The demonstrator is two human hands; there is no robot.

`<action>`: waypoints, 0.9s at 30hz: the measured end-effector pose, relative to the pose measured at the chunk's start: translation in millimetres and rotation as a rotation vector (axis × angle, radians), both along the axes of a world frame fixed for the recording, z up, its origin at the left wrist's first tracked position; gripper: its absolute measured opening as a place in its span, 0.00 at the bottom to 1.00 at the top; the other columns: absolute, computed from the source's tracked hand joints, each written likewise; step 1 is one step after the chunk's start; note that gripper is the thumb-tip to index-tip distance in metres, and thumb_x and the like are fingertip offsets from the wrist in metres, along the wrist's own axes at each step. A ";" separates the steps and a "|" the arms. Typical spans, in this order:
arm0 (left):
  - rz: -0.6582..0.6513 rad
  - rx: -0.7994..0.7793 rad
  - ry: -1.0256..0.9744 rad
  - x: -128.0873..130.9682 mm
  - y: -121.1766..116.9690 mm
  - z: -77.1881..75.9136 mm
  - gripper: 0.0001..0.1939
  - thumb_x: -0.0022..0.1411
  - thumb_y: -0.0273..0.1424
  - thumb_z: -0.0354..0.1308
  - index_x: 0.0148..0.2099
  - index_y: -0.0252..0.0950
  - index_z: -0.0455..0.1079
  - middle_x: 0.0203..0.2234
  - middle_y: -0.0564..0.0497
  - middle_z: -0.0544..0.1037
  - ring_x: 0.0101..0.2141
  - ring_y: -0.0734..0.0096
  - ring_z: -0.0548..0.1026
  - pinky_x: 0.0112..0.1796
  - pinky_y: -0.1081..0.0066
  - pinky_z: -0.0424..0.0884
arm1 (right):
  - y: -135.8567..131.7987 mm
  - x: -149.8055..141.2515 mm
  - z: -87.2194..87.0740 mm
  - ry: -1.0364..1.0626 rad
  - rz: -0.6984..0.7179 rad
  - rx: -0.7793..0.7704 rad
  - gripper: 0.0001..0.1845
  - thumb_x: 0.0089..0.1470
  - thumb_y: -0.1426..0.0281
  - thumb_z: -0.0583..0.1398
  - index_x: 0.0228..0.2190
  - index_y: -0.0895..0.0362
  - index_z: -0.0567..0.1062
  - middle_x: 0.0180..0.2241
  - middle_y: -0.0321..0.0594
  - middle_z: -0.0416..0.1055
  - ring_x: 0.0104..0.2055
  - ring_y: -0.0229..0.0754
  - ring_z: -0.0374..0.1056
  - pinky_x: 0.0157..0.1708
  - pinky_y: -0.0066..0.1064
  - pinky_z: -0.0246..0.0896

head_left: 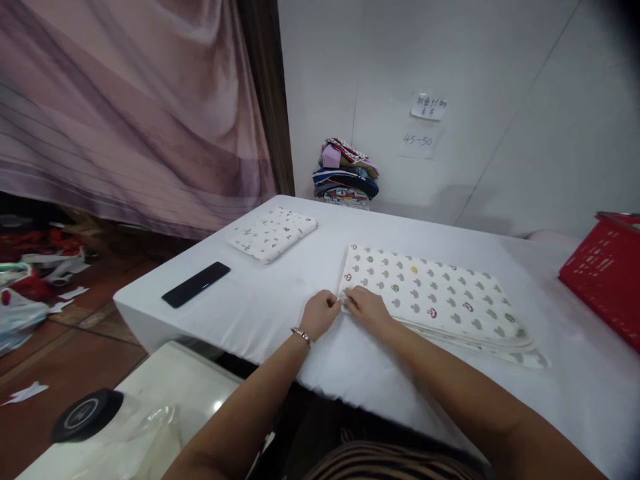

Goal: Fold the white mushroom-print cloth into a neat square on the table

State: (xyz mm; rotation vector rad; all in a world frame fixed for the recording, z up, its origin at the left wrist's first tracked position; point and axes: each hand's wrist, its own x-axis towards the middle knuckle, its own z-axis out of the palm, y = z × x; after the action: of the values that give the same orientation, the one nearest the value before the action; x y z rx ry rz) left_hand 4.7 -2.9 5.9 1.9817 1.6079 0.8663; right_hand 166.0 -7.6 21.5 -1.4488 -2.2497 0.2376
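The left hand (320, 315) and right hand (369, 308) meet at the near left corner of a folded mushroom-print cloth (425, 290), which lies flat on the right half of a white-covered table (280, 293). Both hands are narrow, thumbs and fingers drawn together, pinching the cloth's corner between them; the fingertips nearly touch. A bracelet (302, 336) circles the left wrist. The cloth is off-white with grey mushrooms and a few red, green and yellow ones, and its layers show along the near edge, fanning slightly apart toward the near right corner.

At the far left of the table lies a second folded cloth (274, 233), white with small dark motifs. Nearer, by the left edge, a black smartphone (196, 285) lies flat, well apart from the hands. A red plastic basket (607, 273) stands at the right.

Beyond the far edge, a stack of folded fabrics (346, 172) rises against the white wall (500, 80). To its right, two paper signs are fixed to the wall: a handwritten one (429, 107) above, and one reading "45-50" (418, 141) below. A pinkish curtain (150, 113) hangs at the far left. At the near left, a black round object (87, 415) and clear plastic (150, 443) rest on a white surface (165, 373).
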 end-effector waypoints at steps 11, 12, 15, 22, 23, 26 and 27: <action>0.001 -0.347 -0.553 -0.8 -2.2 1.2 0.14 0.50 0.40 0.59 0.31 0.36 0.59 0.22 0.56 0.70 0.23 0.72 0.76 0.18 0.79 0.63 | -8.1 -2.9 -13.9 -0.040 0.047 0.047 0.07 0.59 0.70 0.51 0.33 0.56 0.69 0.34 0.39 0.68 0.38 0.39 0.62 0.35 0.28 0.55; 0.003 -0.350 -0.555 -0.6 -2.3 2.9 0.16 0.49 0.42 0.59 0.31 0.36 0.59 0.23 0.56 0.71 0.23 0.72 0.76 0.18 0.78 0.64 | -8.9 -3.8 -13.6 -0.051 0.052 0.062 0.07 0.59 0.70 0.51 0.33 0.56 0.70 0.34 0.40 0.68 0.38 0.39 0.62 0.35 0.28 0.55; 0.027 -0.339 -0.517 -0.5 -2.1 7.0 0.21 0.48 0.48 0.58 0.32 0.36 0.60 0.23 0.55 0.72 0.22 0.72 0.75 0.18 0.77 0.65 | -11.0 -6.8 -11.3 -0.102 0.096 0.115 0.07 0.58 0.71 0.52 0.33 0.57 0.70 0.33 0.41 0.69 0.37 0.40 0.62 0.35 0.29 0.56; 0.044 -0.314 -0.389 -1.0 4.4 15.2 0.21 0.43 0.46 0.59 0.33 0.36 0.63 0.24 0.53 0.74 0.21 0.68 0.75 0.18 0.74 0.66 | -9.8 -4.1 -9.4 -0.192 0.155 0.202 0.07 0.56 0.69 0.54 0.34 0.56 0.71 0.34 0.39 0.71 0.36 0.41 0.63 0.37 0.31 0.58; 0.052 -0.315 -0.376 -0.7 4.8 16.8 0.20 0.43 0.45 0.59 0.33 0.36 0.63 0.24 0.53 0.74 0.21 0.68 0.75 0.18 0.73 0.67 | -10.5 -0.3 -9.0 -0.198 0.172 0.211 0.07 0.56 0.69 0.54 0.34 0.55 0.71 0.35 0.39 0.71 0.37 0.41 0.63 0.38 0.31 0.58; 0.078 -0.336 -0.327 0.7 4.9 20.9 0.20 0.42 0.44 0.59 0.34 0.37 0.63 0.25 0.52 0.75 0.21 0.67 0.74 0.19 0.71 0.67 | -17.1 22.5 -5.9 -0.193 0.217 0.223 0.08 0.56 0.70 0.53 0.36 0.55 0.71 0.39 0.38 0.72 0.43 0.40 0.63 0.43 0.32 0.58; 0.088 -0.343 -0.309 1.2 4.8 21.9 0.21 0.42 0.45 0.59 0.35 0.37 0.63 0.25 0.52 0.76 0.21 0.68 0.74 0.20 0.71 0.67 | -21.2 34.9 -4.6 -0.187 0.216 0.219 0.09 0.57 0.70 0.52 0.36 0.55 0.72 0.40 0.38 0.72 0.44 0.40 0.63 0.44 0.32 0.58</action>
State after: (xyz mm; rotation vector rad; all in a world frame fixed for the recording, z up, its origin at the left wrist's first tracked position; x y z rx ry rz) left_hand 5.9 1.9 27.8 1.4750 1.5503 0.8181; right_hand 200.9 -28.7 16.9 -1.1576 -2.4946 -0.0801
